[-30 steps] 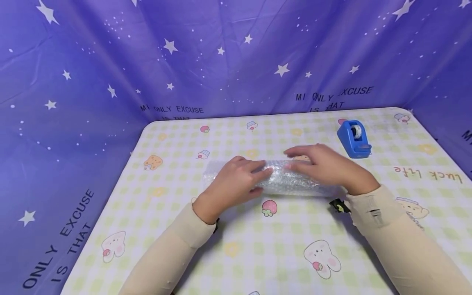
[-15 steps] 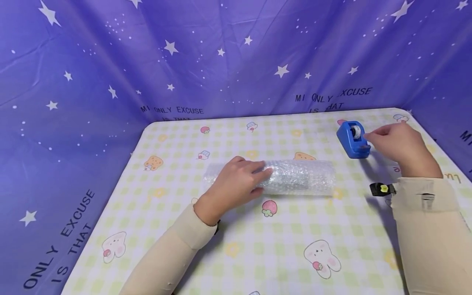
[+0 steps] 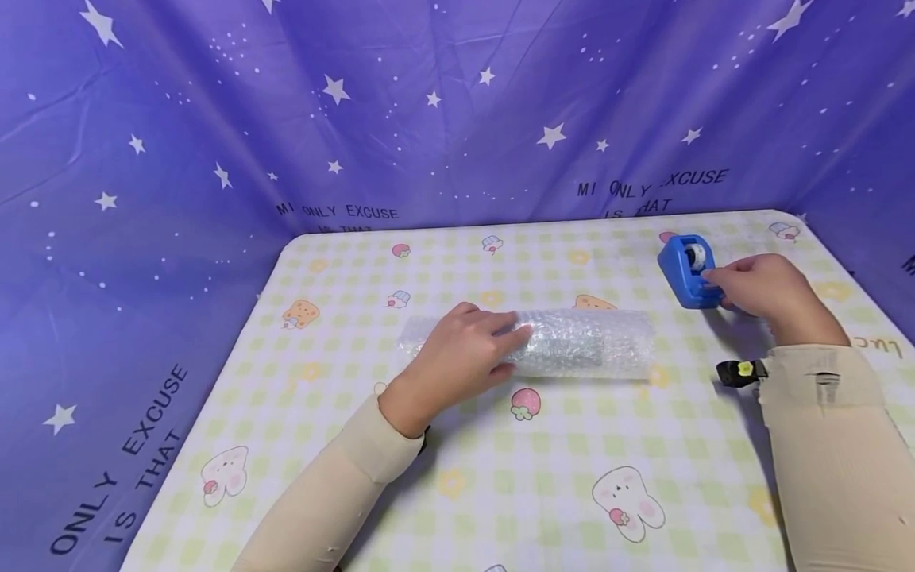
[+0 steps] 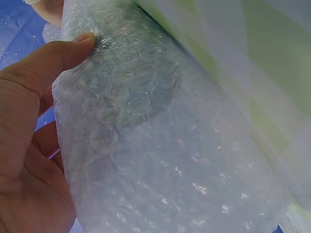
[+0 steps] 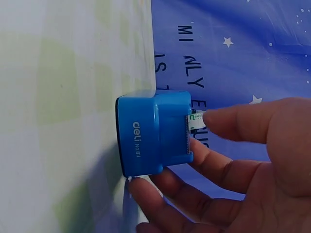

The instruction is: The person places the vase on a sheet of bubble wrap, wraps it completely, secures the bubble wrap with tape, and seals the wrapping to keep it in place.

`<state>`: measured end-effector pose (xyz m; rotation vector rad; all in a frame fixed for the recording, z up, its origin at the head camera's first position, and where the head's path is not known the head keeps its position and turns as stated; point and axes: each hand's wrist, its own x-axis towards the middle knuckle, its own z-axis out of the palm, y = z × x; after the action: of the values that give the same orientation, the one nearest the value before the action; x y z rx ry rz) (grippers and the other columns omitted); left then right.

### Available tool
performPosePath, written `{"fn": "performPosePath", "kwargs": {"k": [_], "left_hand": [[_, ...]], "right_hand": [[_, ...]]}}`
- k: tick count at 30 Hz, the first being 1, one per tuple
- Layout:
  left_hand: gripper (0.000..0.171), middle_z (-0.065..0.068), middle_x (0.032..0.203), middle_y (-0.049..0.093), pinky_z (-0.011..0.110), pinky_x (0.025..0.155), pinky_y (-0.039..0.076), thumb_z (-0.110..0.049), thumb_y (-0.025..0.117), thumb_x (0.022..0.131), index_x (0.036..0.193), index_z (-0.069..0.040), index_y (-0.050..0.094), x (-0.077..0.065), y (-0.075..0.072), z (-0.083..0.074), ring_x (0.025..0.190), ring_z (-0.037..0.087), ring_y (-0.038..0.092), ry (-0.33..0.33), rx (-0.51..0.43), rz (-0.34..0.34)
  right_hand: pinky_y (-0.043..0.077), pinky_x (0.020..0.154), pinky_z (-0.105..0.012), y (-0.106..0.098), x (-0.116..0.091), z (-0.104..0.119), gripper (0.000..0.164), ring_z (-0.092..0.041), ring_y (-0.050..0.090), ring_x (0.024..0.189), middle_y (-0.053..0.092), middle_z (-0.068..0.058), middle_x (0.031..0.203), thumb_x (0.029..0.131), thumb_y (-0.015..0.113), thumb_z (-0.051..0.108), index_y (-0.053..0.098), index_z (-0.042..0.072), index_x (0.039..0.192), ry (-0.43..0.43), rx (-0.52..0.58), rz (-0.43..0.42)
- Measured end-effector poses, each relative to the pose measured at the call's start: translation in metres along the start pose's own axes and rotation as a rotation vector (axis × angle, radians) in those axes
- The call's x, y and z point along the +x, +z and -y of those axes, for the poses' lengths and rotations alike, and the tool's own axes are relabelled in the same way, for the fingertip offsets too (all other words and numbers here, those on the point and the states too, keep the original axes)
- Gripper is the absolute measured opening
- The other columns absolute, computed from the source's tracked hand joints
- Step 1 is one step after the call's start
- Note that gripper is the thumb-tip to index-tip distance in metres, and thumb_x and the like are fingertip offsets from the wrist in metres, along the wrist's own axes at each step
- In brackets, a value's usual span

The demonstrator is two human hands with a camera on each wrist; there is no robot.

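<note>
A roll of bubble wrap (image 3: pixel 586 343) lies crosswise on the table, with a greenish, round-ended thing showing dimly inside it. My left hand (image 3: pixel 457 357) holds the roll near its left half. In the left wrist view its thumb (image 4: pixel 73 51) presses the near side of the wrap (image 4: pixel 184 155), and the fingers pass behind, partly hidden. At the back right stands a blue tape dispenser (image 3: pixel 682 274) with a white roll of tape (image 3: pixel 699 256). My right hand (image 3: pixel 772 294) pinches the short tape end (image 5: pixel 197 120) at the cutter, its lower fingers beside the dispenser's front.
The table (image 3: pixel 343 492) wears a green-and-white checked cloth with cartoon prints. A purple curtain (image 3: pixel 429 119) with stars hangs close behind its back edge and at both sides. A black strap piece (image 3: pixel 739 372) sticks out from the right sleeve.
My right hand has left the bubble wrap, moved right and back to the tape dispenser, then come down to its front and taken the tape end. My left hand stays on the roll.
</note>
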<state>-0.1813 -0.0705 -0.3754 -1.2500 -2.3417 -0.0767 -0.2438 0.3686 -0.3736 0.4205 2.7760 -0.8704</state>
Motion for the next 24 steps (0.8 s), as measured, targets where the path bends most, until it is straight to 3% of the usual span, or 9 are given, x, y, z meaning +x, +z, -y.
{"fn": "performPosePath", "kwargs": {"k": [7, 10, 17, 24], "left_hand": [[0.042, 0.003, 0.122, 0.075, 0.035, 0.091, 0.052, -0.027, 0.084, 0.082, 0.123, -0.020, 0.075, 0.000, -0.001, 0.000, 0.110, 0.014, 0.072, -0.003, -0.001, 0.004], [0.043, 0.003, 0.123, 0.075, 0.036, 0.092, 0.052, -0.028, 0.084, 0.082, 0.123, -0.020, 0.074, -0.001, -0.001, 0.000, 0.111, 0.014, 0.072, -0.002, 0.001, 0.010], [0.044, 0.004, 0.123, 0.075, 0.037, 0.093, 0.052, -0.027, 0.084, 0.082, 0.124, -0.019, 0.074, -0.001, -0.001, 0.000, 0.111, 0.016, 0.071, -0.003, -0.003, 0.016], [0.044, 0.004, 0.124, 0.074, 0.036, 0.093, 0.052, -0.027, 0.084, 0.083, 0.125, -0.019, 0.073, 0.000, 0.000, -0.001, 0.112, 0.016, 0.071, -0.005, -0.001, 0.027]], "right_hand": [[0.045, 0.072, -0.044, 0.005, -0.001, 0.005, 0.075, -0.040, 0.058, 0.097, 0.069, -0.023, 0.096, 0.103, 0.041, 0.058, 0.055, -0.010, 0.130, -0.016, 0.000, -0.052], [0.042, 0.067, -0.040, 0.007, -0.002, 0.008, 0.067, -0.038, 0.056, 0.091, 0.065, -0.023, 0.097, 0.105, 0.042, 0.051, 0.057, -0.011, 0.125, -0.019, -0.009, -0.071], [0.042, 0.063, -0.038, 0.009, -0.001, 0.011, 0.049, -0.037, 0.054, 0.087, 0.060, -0.026, 0.103, 0.104, 0.049, 0.036, 0.060, -0.010, 0.116, -0.033, -0.035, -0.099], [0.044, 0.069, -0.043, 0.007, -0.003, 0.011, 0.054, -0.042, 0.054, 0.095, 0.056, -0.032, 0.114, 0.104, 0.045, 0.036, 0.058, -0.013, 0.120, -0.025, -0.046, -0.078]]}}
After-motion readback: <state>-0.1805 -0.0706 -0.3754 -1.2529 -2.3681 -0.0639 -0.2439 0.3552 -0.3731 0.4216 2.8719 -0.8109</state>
